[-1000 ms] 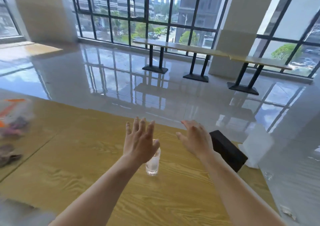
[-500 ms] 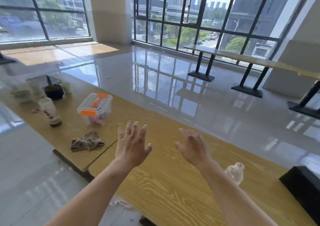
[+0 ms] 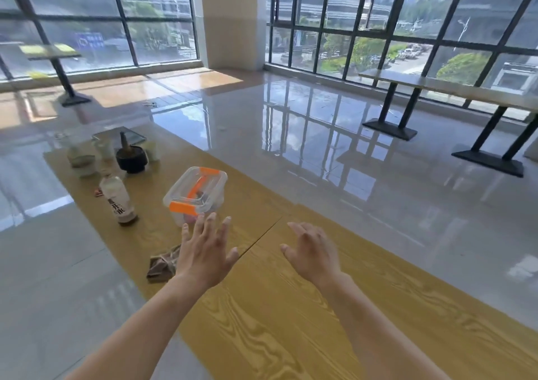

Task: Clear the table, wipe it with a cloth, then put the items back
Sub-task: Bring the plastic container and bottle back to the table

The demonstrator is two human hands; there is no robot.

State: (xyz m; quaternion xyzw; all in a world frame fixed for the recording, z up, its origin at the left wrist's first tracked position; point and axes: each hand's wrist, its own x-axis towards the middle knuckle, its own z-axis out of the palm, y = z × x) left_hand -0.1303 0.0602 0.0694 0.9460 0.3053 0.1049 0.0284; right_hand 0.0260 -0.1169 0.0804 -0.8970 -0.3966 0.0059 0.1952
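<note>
A long wooden table [image 3: 291,321] with a yellow, strongly grained top is seen running from the near right toward the far left, and a dark seam crosses it where two tabletops meet. Both hands are held above the wood with nothing in them: the left hand [image 3: 203,254] is spread flat with its fingers fanned, and the right hand [image 3: 313,253] is open with the fingers loosely curved. A crumpled brown cloth [image 3: 161,264] is lying on the table near its left edge, partly hidden behind the left hand. Just beyond the left fingertips a clear plastic box [image 3: 195,195] with orange clips is standing, tilted in the wide-angle view. To its left an upright bottle [image 3: 118,202] with a pale label and a dark base is seen, and farther back a black mortar [image 3: 131,157] with a pestle standing in it is grouped with several pale cups [image 3: 81,158], which are too blurred to be told apart. The table is surrounded by a glossy grey floor [image 3: 320,152] in which the window frames are mirrored. Tall dark-framed windows are set along two walls, divided by a pale pillar [image 3: 230,18]. Another long table [image 3: 448,88] on black legs is placed along the right-hand windows, and a small one [image 3: 49,52] is seen at the far left.
</note>
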